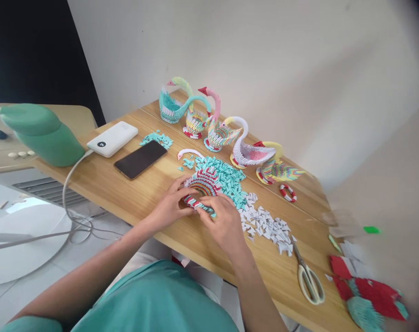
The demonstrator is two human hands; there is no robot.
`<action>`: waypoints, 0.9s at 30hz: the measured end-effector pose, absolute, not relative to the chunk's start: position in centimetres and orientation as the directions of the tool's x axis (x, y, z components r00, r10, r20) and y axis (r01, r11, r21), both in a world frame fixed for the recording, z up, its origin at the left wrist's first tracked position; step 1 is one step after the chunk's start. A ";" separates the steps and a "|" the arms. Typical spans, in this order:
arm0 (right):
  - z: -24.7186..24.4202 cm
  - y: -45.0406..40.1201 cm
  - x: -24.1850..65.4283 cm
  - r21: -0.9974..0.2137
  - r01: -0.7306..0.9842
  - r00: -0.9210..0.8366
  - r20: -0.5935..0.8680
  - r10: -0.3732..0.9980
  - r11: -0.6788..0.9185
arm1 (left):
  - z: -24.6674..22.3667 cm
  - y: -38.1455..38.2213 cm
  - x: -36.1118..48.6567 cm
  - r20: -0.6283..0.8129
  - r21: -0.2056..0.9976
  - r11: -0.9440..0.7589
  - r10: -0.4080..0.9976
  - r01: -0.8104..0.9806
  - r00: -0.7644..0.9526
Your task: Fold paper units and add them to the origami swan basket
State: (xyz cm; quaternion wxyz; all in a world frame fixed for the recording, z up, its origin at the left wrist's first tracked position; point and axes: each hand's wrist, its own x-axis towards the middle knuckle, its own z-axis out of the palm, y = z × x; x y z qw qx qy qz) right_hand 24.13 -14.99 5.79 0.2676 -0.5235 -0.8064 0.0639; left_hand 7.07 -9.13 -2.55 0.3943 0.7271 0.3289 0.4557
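Observation:
A round bowl of folded paper pieces (pixel 205 180), ringed in red, white and teal, is tilted toward me at the table's near edge. My left hand (pixel 173 203) grips its left side, thumb over the rim and fingers around the outside. At the near rim, the fingers of my right hand (pixel 221 216) are closed on the bowl's edge; whether a loose piece is between them is hidden. Just beyond lies a heap of teal folded paper pieces (pixel 226 175). White folded pieces (pixel 266 226) spread to the right of my right hand.
Several paper swans (pixel 249 151) stand along the back. A white curved paper neck (pixel 190 151) and a red-white ring (pixel 287 193) lie nearby. Phone (pixel 140 159), power bank (pixel 113 138) with cable and green bottle (pixel 45 133) are left; scissors (pixel 308 276) and red paper (pixel 375 293) right.

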 end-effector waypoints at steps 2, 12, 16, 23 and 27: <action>5.7 -15.5 25.3 -0.458 0.750 -0.261 0.457 0.850 0.477 | -2.6 -9.2 6.9 0.385 0.883 -0.451 0.853 0.127 0.352; -0.8 -16.4 28.3 -0.963 0.269 0.286 0.046 0.957 -0.034 | -4.0 -9.3 6.5 0.235 0.909 -0.325 0.917 0.261 0.323; -0.4 -15.3 27.6 -0.983 0.184 0.204 0.061 0.977 0.023 | -2.3 -8.7 6.6 0.258 0.927 -0.325 0.915 0.188 0.309; 4.0 -13.3 27.7 -0.985 -0.073 0.223 0.134 0.966 0.154 | 1.7 -6.9 9.7 0.363 0.864 -0.266 0.917 -0.428 0.163; 6.1 -13.0 29.3 -0.979 0.098 0.295 0.198 0.935 0.177 | 3.3 -6.4 12.1 0.243 0.783 -0.063 0.947 -0.618 0.211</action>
